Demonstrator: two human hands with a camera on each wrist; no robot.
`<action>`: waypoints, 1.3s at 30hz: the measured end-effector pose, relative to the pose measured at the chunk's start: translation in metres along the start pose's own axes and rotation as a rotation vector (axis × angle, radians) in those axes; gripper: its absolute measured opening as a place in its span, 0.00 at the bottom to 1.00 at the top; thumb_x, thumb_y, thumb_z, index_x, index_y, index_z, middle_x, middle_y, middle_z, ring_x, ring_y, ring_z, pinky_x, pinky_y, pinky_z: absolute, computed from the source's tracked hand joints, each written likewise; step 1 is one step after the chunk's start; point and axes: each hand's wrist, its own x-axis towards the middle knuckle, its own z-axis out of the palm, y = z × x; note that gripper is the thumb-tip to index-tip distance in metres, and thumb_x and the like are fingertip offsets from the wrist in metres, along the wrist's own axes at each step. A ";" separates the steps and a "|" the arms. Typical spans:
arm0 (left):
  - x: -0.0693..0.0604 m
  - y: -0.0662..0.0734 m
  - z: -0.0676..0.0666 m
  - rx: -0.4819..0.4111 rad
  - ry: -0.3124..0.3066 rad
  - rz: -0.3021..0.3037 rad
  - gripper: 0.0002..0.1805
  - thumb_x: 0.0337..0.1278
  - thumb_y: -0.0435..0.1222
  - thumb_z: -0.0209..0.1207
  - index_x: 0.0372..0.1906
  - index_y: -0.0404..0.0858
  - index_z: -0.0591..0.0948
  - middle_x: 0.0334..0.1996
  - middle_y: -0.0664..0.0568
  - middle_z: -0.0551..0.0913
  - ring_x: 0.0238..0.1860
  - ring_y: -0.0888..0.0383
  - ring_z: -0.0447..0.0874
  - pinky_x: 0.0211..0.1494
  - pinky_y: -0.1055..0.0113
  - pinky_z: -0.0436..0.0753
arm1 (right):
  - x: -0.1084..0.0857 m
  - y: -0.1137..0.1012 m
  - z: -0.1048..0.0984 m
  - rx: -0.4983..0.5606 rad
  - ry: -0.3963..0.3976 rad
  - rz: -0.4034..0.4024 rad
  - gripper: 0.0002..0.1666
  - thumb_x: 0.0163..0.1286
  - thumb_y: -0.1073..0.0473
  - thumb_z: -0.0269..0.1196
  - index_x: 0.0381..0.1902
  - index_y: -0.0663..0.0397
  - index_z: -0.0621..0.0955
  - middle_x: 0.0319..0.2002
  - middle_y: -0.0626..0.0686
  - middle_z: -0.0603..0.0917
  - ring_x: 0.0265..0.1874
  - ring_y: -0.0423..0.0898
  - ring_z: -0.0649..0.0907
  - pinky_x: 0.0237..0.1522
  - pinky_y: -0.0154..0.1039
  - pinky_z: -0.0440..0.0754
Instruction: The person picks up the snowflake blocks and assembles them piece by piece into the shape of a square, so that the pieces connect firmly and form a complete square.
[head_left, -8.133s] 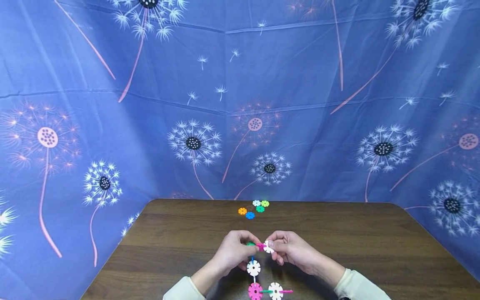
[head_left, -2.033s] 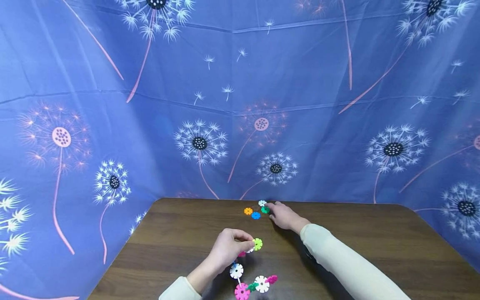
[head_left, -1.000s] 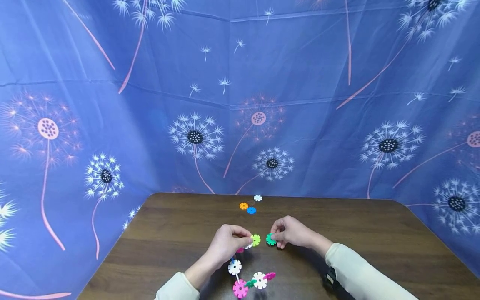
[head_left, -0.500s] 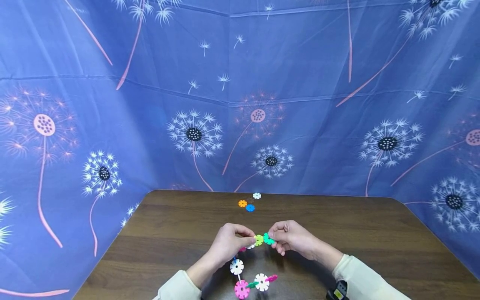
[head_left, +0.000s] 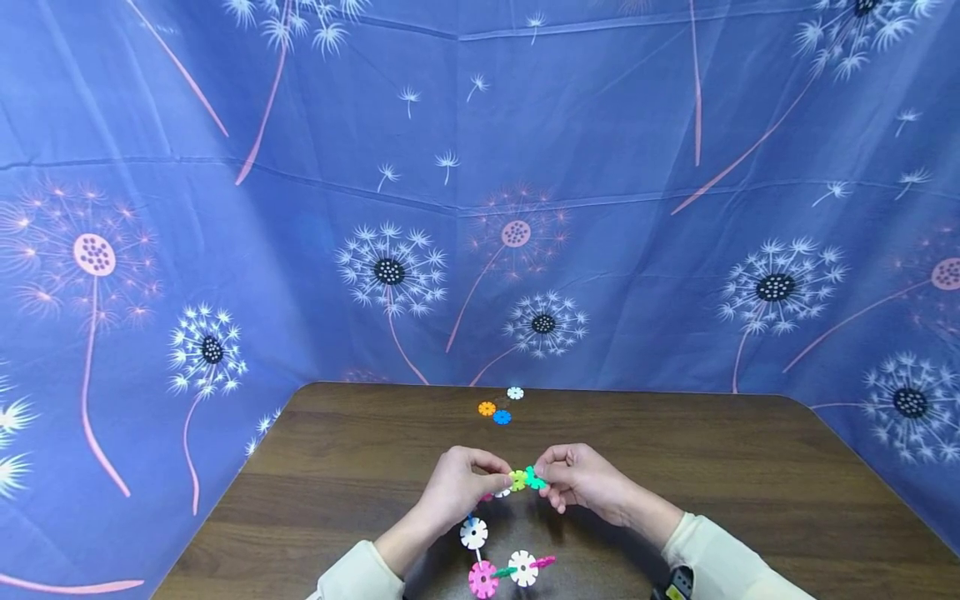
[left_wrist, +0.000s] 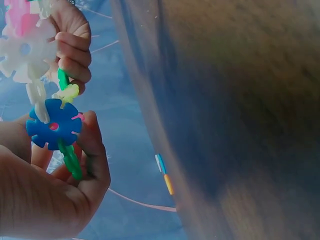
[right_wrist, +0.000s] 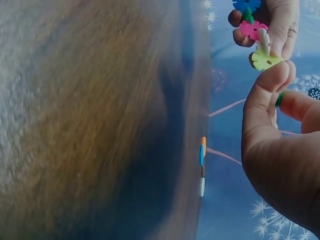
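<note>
In the head view my left hand pinches the upper end of a chain of notched flower discs, close to a yellow-green disc. My right hand pinches a green disc whose edge meets the yellow-green one. Below my left hand the chain runs through a white disc and a pink disc, then right to another white disc and an edge-on pink piece. The left wrist view shows a blue disc with an edge-on green piece by my left fingers.
Near the far edge of the brown table lie an orange disc, a blue disc and a white disc. A blue cloth with dandelion prints hangs behind the table.
My right hand has brought the green disc from the far group to the yellow-green disc. Over the last half second the green disc has tilted slightly against it; my left hand has barely moved.
</note>
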 end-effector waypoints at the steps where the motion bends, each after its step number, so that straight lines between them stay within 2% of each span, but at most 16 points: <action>1: 0.000 0.000 0.001 0.005 0.001 -0.001 0.03 0.53 0.32 0.73 0.33 0.38 0.90 0.30 0.56 0.86 0.21 0.64 0.77 0.23 0.69 0.76 | 0.000 0.000 0.000 0.004 -0.001 0.000 0.06 0.72 0.65 0.60 0.40 0.66 0.77 0.26 0.52 0.82 0.20 0.38 0.78 0.26 0.31 0.79; 11: -0.002 0.006 0.005 0.052 0.085 0.025 0.03 0.51 0.32 0.74 0.30 0.37 0.91 0.19 0.58 0.81 0.19 0.66 0.72 0.22 0.72 0.71 | -0.002 -0.003 0.004 0.072 0.012 -0.008 0.04 0.73 0.67 0.59 0.39 0.64 0.76 0.26 0.51 0.82 0.21 0.36 0.79 0.25 0.30 0.78; 18: -0.002 0.011 0.006 0.112 0.111 0.008 0.02 0.50 0.33 0.74 0.29 0.39 0.91 0.17 0.59 0.80 0.19 0.66 0.72 0.20 0.71 0.70 | -0.004 -0.005 0.010 0.080 0.032 -0.018 0.03 0.73 0.67 0.59 0.40 0.64 0.75 0.26 0.52 0.82 0.21 0.37 0.80 0.25 0.30 0.79; 23: -0.002 0.012 0.007 0.035 0.096 0.002 0.02 0.52 0.32 0.73 0.29 0.38 0.89 0.19 0.57 0.81 0.18 0.64 0.73 0.20 0.71 0.72 | -0.004 -0.010 0.012 0.110 0.069 -0.030 0.05 0.74 0.65 0.59 0.41 0.65 0.77 0.27 0.50 0.81 0.21 0.36 0.78 0.26 0.29 0.78; 26: -0.004 0.010 0.009 0.023 0.074 0.001 0.03 0.53 0.33 0.73 0.29 0.40 0.88 0.22 0.58 0.82 0.20 0.64 0.77 0.22 0.69 0.76 | -0.003 -0.012 0.012 0.102 0.075 -0.016 0.09 0.76 0.62 0.58 0.43 0.65 0.78 0.27 0.50 0.80 0.22 0.36 0.77 0.26 0.29 0.77; 32: -0.008 0.008 0.011 0.056 0.084 0.014 0.07 0.49 0.32 0.75 0.28 0.40 0.85 0.22 0.57 0.81 0.23 0.64 0.80 0.27 0.68 0.78 | -0.008 -0.011 0.012 -0.012 0.097 0.013 0.12 0.78 0.59 0.56 0.41 0.65 0.79 0.28 0.49 0.80 0.24 0.38 0.75 0.27 0.29 0.75; 36: -0.007 0.006 0.014 0.028 0.081 0.002 0.08 0.49 0.32 0.75 0.29 0.39 0.84 0.21 0.56 0.80 0.22 0.64 0.79 0.26 0.69 0.76 | -0.008 -0.009 0.011 -0.144 0.141 0.003 0.15 0.76 0.58 0.59 0.42 0.69 0.81 0.29 0.50 0.81 0.24 0.39 0.74 0.25 0.29 0.72; 39: -0.007 0.005 0.017 -0.013 0.055 -0.019 0.08 0.49 0.32 0.74 0.30 0.38 0.83 0.22 0.56 0.80 0.22 0.63 0.78 0.24 0.70 0.75 | -0.007 -0.008 0.012 -0.210 0.151 -0.015 0.16 0.75 0.58 0.60 0.42 0.71 0.80 0.29 0.50 0.81 0.24 0.40 0.75 0.25 0.30 0.71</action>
